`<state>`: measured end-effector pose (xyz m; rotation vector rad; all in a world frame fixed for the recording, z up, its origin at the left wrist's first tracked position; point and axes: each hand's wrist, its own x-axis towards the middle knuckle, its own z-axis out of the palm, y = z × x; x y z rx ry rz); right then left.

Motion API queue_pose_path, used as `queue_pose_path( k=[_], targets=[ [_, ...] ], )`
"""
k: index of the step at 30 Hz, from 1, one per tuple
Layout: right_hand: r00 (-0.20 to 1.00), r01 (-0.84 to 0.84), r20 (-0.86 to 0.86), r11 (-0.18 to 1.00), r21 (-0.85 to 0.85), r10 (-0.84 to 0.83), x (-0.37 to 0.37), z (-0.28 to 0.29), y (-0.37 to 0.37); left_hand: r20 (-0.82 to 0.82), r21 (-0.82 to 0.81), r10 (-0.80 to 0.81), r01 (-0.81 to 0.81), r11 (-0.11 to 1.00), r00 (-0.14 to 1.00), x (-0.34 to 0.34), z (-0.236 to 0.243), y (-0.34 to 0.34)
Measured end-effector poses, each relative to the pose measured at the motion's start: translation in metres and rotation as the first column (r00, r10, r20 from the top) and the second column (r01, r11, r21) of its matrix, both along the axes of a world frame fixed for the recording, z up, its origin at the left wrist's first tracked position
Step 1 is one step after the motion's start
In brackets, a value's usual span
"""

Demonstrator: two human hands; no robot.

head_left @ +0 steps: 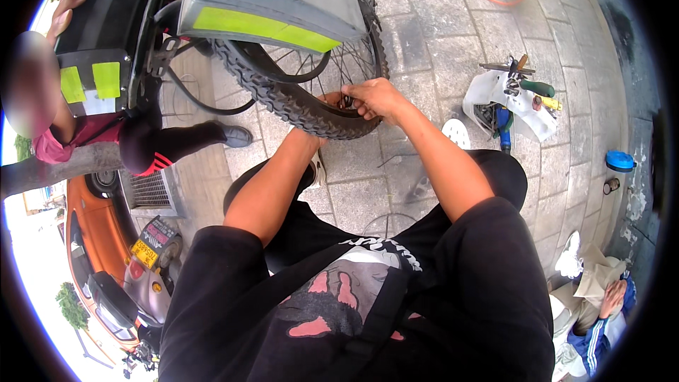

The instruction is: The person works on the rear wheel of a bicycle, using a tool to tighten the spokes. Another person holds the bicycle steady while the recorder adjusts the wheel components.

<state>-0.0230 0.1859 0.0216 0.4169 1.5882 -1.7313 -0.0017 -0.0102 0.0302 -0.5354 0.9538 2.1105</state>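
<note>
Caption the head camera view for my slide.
Left hand and right hand at a knobby tire, white container of tools on the paving nearby.

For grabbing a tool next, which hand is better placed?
Probably the right hand: it is nearer the white tool container. The left hand is farther off, partly hidden by the tyre.

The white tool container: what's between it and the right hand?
In the head view, paving stones lie between the right hand and the white tool container, with a white shoe near the container.
</note>
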Motion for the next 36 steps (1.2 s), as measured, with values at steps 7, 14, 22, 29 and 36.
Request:
queue_pose_path(
  k=[7,14,22,29,36],
  targets=[
    [0.988,-0.13,-0.072,0.988,0.083,0.136,-0.009,0.005,0.0,0.018,0.023,-0.017,0.016,1.0,1.0,-0.002,-0.027,-0.007],
    [0.991,-0.129,-0.015,0.986,0.102,0.131,-0.01,-0.004,0.003,0.061,0.07,0.033,-0.037,0.997,0.998,-0.001,-0.046,-0.012],
    [0.979,-0.167,-0.076,0.963,0.213,0.187,-0.013,0.013,-0.001,0.032,0.057,-0.058,0.056,0.997,0.998,0.0,-0.036,-0.005],
    [0.976,-0.157,-0.12,0.966,0.203,0.184,-0.015,0.001,-0.003,-0.004,0.021,-0.129,0.129,0.991,0.992,-0.001,-0.007,0.001],
    [0.953,-0.224,-0.135,0.933,0.28,0.27,-0.02,0.002,-0.006,-0.051,0.185,-0.158,0.165,0.969,0.986,0.0,0.003,0.007]
  ],
)
